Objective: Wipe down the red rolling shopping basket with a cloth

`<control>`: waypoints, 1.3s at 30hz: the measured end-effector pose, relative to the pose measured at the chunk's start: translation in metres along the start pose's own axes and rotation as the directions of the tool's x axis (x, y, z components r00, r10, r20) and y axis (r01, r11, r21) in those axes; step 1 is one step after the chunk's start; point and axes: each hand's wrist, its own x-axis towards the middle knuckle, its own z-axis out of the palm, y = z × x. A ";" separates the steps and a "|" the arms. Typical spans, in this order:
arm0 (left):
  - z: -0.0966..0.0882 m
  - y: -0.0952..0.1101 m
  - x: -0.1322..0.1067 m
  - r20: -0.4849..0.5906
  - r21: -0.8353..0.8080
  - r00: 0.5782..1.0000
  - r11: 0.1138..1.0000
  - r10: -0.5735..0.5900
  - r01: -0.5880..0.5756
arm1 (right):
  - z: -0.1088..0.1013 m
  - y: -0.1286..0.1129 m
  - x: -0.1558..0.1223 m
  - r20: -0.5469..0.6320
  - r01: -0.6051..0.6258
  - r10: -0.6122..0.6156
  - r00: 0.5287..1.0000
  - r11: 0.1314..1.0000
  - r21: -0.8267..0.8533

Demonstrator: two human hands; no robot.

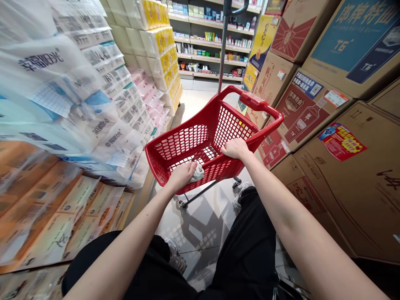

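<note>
In the head view a red plastic shopping cart (184, 143) stands on wheels in front of me, with perforated sides and a raised red handle at its far right end. My left hand (182, 175) is closed around a crumpled whitish cloth (197, 173) at the cart's near side. The rim of the near side is gripped by my right hand (236, 148), fingers curled over it. Through the holes in the basket the floor shows.
Stacked tissue packs (103, 83) line the left, above orange boxes (40, 200). Cardboard cartons (337, 158) are piled along the right. A dark metal pole (223, 54) rises behind the cart. Shelves of small goods (215, 39) stand at the back. Pale tiled floor (200, 221) lies between.
</note>
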 end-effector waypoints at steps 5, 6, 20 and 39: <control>0.004 0.020 0.015 -0.006 0.004 1.000 1.000 -0.026 0.026 | 0.001 0.006 -0.004 0.021 -0.002 0.002 1.000 1.000 0.002; 0.005 0.022 0.016 -0.022 0.001 0.999 0.999 -0.039 0.039 | 0.002 0.008 -0.004 0.019 0.001 -0.001 1.000 1.000 0.005; 0.008 0.025 -0.006 -0.078 -0.008 0.997 1.000 0.006 -0.007 | 0.009 0.014 -0.008 -0.043 0.007 -0.006 0.999 1.000 0.017; 0.011 0.013 0.000 0.051 -0.094 0.986 0.983 0.162 -0.156 | 0.005 0.012 -0.012 0.002 -0.004 0.004 1.000 1.000 0.013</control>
